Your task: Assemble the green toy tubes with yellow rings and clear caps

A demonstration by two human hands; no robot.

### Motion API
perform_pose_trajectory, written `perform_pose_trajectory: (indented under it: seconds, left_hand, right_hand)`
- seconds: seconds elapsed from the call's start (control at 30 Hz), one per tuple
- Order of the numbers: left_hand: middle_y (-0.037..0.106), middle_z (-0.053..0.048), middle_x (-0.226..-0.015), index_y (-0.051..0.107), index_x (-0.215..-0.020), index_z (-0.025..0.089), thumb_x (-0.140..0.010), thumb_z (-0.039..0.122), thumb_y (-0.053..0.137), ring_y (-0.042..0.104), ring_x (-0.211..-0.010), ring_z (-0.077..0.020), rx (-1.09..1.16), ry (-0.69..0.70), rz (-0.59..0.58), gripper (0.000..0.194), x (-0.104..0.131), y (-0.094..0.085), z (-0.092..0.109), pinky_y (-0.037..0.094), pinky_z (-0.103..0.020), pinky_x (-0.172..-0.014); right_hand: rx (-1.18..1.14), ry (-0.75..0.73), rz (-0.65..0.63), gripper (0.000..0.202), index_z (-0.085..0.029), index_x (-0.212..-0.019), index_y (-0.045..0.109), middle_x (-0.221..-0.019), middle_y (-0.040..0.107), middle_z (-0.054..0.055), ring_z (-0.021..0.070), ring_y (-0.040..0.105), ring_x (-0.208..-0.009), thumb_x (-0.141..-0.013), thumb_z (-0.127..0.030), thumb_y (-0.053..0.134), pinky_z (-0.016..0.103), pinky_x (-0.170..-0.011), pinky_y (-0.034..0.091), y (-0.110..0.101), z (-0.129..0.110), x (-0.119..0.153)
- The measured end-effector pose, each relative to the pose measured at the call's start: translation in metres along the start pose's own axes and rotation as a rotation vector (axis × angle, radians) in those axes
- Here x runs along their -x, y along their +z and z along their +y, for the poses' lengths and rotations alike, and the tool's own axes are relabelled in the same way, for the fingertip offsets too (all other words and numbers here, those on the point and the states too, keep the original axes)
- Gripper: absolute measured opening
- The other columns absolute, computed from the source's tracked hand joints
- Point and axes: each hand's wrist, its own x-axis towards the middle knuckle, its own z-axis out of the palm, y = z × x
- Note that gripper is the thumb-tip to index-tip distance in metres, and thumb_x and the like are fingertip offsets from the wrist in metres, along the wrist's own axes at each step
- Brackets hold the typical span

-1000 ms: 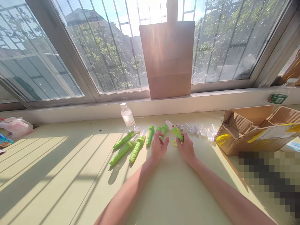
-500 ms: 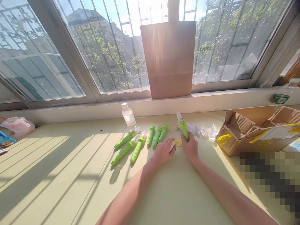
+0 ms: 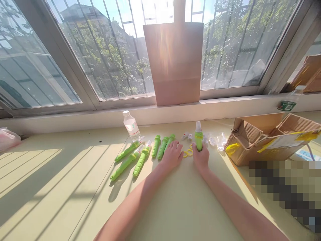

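My right hand (image 3: 201, 158) is wrapped round a green ribbed plastic tube (image 3: 199, 142) with a clear whitish tip, held nearly upright. A yellow band shows near the top of its green part. My left hand (image 3: 172, 154) is open, palm down, its fingers spread beside the rightmost of three green tubes (image 3: 163, 147); whether they touch it I cannot tell. Small yellow rings (image 3: 185, 154) lie between my hands. Further left, three more green tubes (image 3: 125, 167) with clear tips lie slanted on the table.
A clear water bottle (image 3: 131, 127) stands behind the tubes. Small clear plastic caps (image 3: 220, 143) lie right of my right hand, beside an open cardboard box (image 3: 265, 149). A cardboard sheet (image 3: 175, 67) leans on the window. Another bottle (image 3: 287, 105) is behind the box.
My left hand has moved left, away from the yellow rings, and its fingers have spread. The tube in my right hand has turned more upright. The view has shifted slightly right.
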Motion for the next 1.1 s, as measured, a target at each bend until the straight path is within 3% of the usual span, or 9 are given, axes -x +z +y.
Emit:
perform_pose_trajectory:
  seconds: [0.13,0.27,0.47,0.57,0.7,0.8,0.93,1.1]
  left_hand:
    - [0.059,-0.011,-0.127,0.058,-0.123,0.021,-0.094,0.030,0.053,0.057,-0.116,-0.0265,-0.009,-0.055,-0.135,0.030,-0.035,-0.004,-0.002,0.047,-0.042,-0.099]
    - [0.056,-0.013,-0.135,0.054,-0.130,0.020,-0.095,0.036,0.052,0.052,-0.125,-0.0282,0.023,-0.070,-0.173,0.039,-0.073,0.002,0.005,0.043,-0.043,-0.104]
    - [0.042,-0.012,-0.155,0.046,-0.142,0.021,-0.090,0.021,0.050,0.031,-0.147,-0.0267,0.037,0.088,-0.253,0.052,-0.104,0.027,0.021,0.026,-0.050,-0.119]
    - [0.040,-0.012,-0.157,0.048,-0.141,0.022,-0.091,0.022,0.050,0.027,-0.149,-0.0284,0.006,0.194,-0.330,0.050,-0.109,0.035,0.029,0.019,-0.056,-0.121]
    - [0.053,-0.014,-0.144,0.057,-0.130,0.020,-0.091,0.021,0.051,0.039,-0.140,-0.0307,-0.054,0.193,-0.333,0.040,-0.112,0.038,0.037,0.023,-0.056,-0.118]
    - [0.063,-0.014,-0.127,0.064,-0.117,0.019,-0.089,0.020,0.053,0.051,-0.127,-0.0305,-0.071,0.134,-0.314,0.030,-0.112,0.035,0.037,0.030,-0.055,-0.113]
    - [0.068,-0.012,-0.115,0.064,-0.113,0.018,-0.089,0.021,0.056,0.057,-0.118,-0.0293,-0.040,0.067,-0.285,0.026,-0.106,0.025,0.033,0.035,-0.051,-0.109]
    - [0.072,-0.008,-0.105,0.063,-0.107,0.020,-0.090,0.026,0.058,0.066,-0.102,-0.0241,0.296,-0.240,-0.050,0.018,-0.094,0.000,0.020,0.040,-0.045,-0.105]
  right_hand:
    - [-0.009,0.009,0.034,0.030,-0.022,-0.077,0.056,-0.063,0.054,-0.002,0.0166,0.044,-0.061,-0.080,-0.052,0.055,0.030,-0.058,0.036,-0.002,0.001,-0.001]
    - [-0.012,-0.015,0.072,0.029,-0.023,-0.075,0.054,-0.061,0.054,-0.002,0.0167,0.045,-0.061,-0.079,-0.051,0.055,0.029,-0.058,0.037,-0.003,0.002,-0.002]
    - [-0.007,-0.047,0.094,0.029,-0.022,-0.082,0.059,-0.069,0.063,0.002,0.0200,0.053,-0.067,-0.080,-0.050,0.054,0.032,-0.061,0.044,-0.003,0.004,-0.004]
    - [-0.026,-0.036,0.086,0.029,-0.022,-0.085,0.061,-0.076,0.067,0.005,0.0221,0.058,-0.074,-0.081,-0.049,0.053,0.033,-0.065,0.046,-0.004,0.003,-0.005]
    - [-0.025,0.000,0.079,0.028,-0.022,-0.084,0.060,-0.074,0.066,0.004,0.0229,0.059,-0.075,-0.080,-0.049,0.053,0.033,-0.066,0.045,-0.005,0.001,-0.005]
    - [-0.023,0.033,0.074,0.028,-0.022,-0.083,0.059,-0.072,0.064,0.002,0.0216,0.056,-0.072,-0.078,-0.050,0.055,0.032,-0.065,0.044,-0.005,0.000,-0.004]
    - [-0.022,0.042,0.052,0.028,-0.023,-0.075,0.054,-0.064,0.058,0.000,0.0195,0.052,-0.067,-0.079,-0.051,0.054,0.031,-0.061,0.040,-0.005,-0.001,-0.002]
    - [0.014,0.035,-0.004,0.028,-0.024,-0.070,0.046,-0.057,0.049,-0.004,0.0153,0.043,-0.059,-0.080,-0.050,0.055,0.028,-0.056,0.033,-0.005,-0.003,0.001]
